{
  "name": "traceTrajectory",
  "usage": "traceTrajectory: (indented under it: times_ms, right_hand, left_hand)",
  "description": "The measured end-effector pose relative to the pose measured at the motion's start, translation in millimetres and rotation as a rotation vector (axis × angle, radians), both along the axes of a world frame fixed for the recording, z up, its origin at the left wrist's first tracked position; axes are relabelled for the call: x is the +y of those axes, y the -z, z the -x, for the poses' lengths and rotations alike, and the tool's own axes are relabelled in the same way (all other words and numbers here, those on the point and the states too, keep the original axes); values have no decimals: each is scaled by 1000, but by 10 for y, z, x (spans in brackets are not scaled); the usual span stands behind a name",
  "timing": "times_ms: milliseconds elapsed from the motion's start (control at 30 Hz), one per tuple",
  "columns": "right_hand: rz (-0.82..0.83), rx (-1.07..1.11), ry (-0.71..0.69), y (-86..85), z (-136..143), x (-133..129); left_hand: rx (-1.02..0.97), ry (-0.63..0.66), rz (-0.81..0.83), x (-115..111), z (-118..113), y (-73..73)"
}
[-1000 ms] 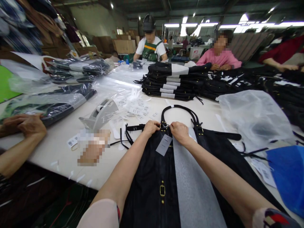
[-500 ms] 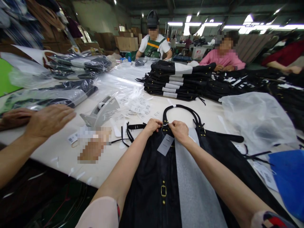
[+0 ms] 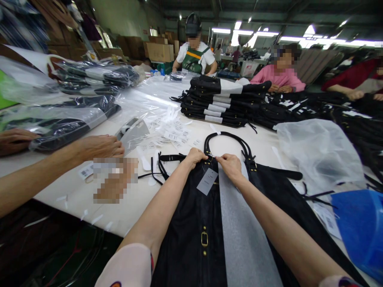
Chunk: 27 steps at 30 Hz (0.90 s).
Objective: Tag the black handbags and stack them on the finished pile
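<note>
A black bag [image 3: 194, 223] lies flat before me, its looped handle [image 3: 227, 134] pointing away and a grey strip [image 3: 239, 223] running down its front. At the base of the handle, my left hand [image 3: 195, 158] is closed in a pinch on the thin string of a hang tag. My right hand [image 3: 231, 164] pinches the same string just to the right, a small gap between the two hands. The grey hang tag [image 3: 207, 181] dangles below them against the bag. The string is too fine to follow fully between my fingertips.
A co-worker's hand [image 3: 101, 146] reaches in from the left beside a grey tape dispenser [image 3: 133, 133]. Loose white labels [image 3: 173, 129] lie beyond. Stacked black bags [image 3: 215, 101] stand farther back, plastic-wrapped bags [image 3: 68, 119] at left, clear plastic [image 3: 320, 151] and a blue sheet [image 3: 359, 227] at right.
My hands have drawn slightly apart at the handle base, the right one shifting a little rightward. The co-worker's hand at left has moved right to the tape dispenser.
</note>
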State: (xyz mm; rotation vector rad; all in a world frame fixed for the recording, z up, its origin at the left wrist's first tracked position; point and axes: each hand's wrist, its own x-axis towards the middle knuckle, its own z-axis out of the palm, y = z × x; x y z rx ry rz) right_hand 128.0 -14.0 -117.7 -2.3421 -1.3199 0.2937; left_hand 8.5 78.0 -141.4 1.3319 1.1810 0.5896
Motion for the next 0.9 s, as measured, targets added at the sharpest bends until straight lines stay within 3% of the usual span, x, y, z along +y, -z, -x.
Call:
traceTrajectory:
  times_ms: [733, 900]
  right_hand:
    - [30, -18, -122, -19, 68, -163]
    - [80, -46, -86, -33, 97, -89]
  left_hand:
    - [-110, 108, -114, -56, 82, 134]
    - [-154, 110, -102, -53, 89, 163]
